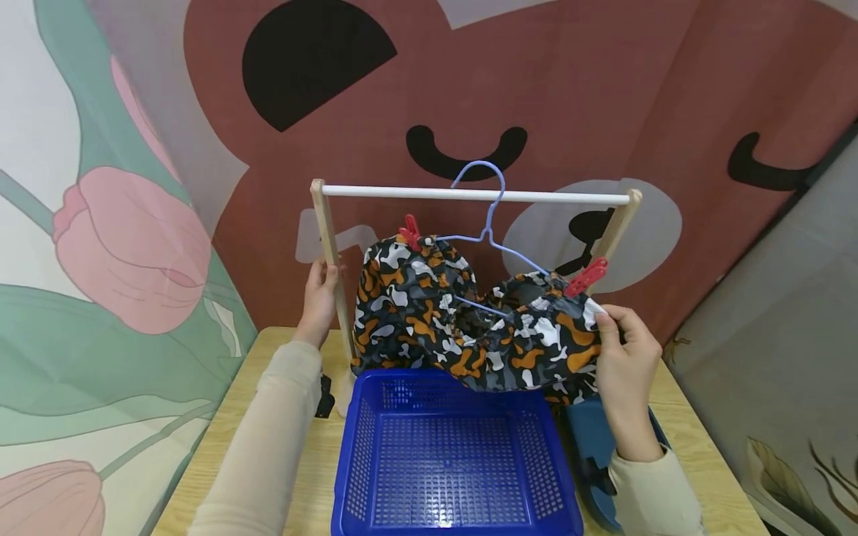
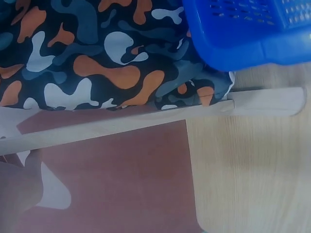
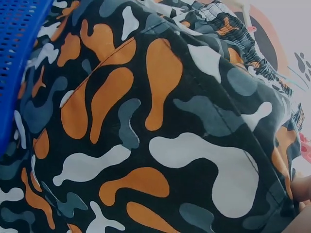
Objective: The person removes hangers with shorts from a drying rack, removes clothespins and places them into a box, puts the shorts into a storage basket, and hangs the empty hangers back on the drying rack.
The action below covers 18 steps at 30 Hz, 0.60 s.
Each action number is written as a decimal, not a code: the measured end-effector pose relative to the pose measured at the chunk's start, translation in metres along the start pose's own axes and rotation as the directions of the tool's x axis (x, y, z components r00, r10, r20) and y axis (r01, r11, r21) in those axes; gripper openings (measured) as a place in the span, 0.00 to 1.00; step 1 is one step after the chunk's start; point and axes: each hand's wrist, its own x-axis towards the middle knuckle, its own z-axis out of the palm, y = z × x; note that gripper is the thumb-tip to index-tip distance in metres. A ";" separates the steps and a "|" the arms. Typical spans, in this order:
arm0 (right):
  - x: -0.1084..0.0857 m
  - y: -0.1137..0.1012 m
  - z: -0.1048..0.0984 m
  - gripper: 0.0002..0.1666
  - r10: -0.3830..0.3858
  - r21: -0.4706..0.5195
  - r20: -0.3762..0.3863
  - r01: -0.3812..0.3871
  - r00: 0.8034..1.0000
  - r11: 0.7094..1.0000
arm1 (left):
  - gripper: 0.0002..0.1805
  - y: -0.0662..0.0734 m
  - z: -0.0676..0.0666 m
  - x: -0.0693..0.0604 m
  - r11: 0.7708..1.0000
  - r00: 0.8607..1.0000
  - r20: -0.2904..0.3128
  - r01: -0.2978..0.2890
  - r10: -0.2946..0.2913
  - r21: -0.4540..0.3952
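A garment (image 1: pixel 415 320) with an orange, white, grey and black camouflage print hangs from a blue hanger (image 1: pixel 488 232), with gathered elastic at its opening. Red clothespins (image 1: pixel 410 232) fasten it near either end. My right hand (image 1: pixel 628 365) pinches the cloth edge just below the right clothespin (image 1: pixel 587 277); only its fingertips (image 3: pixel 302 188) show in the right wrist view. Around the left post of a small wooden rack (image 1: pixel 326 223), my left hand (image 1: pixel 318 301) curls its fingers. The left wrist view catches part of that hand (image 2: pixel 19 194) by the post.
A blue perforated basket (image 1: pixel 445 465) stands in front of the rack, under the garment's lower edge. To its right lies a teal object (image 1: pixel 593 439), partly covered by my forearm. A small black item (image 1: pixel 325 397) is by the left post on the wooden table (image 1: pixel 221 461). Printed cloth hangs behind.
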 end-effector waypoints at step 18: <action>-0.032 0.029 -0.032 0.07 0.156 0.042 0.146 -0.164 0.977 0.986 | 0.29 0.003 -0.013 0.004 0.997 0.990 0.138 -0.053 0.044 0.060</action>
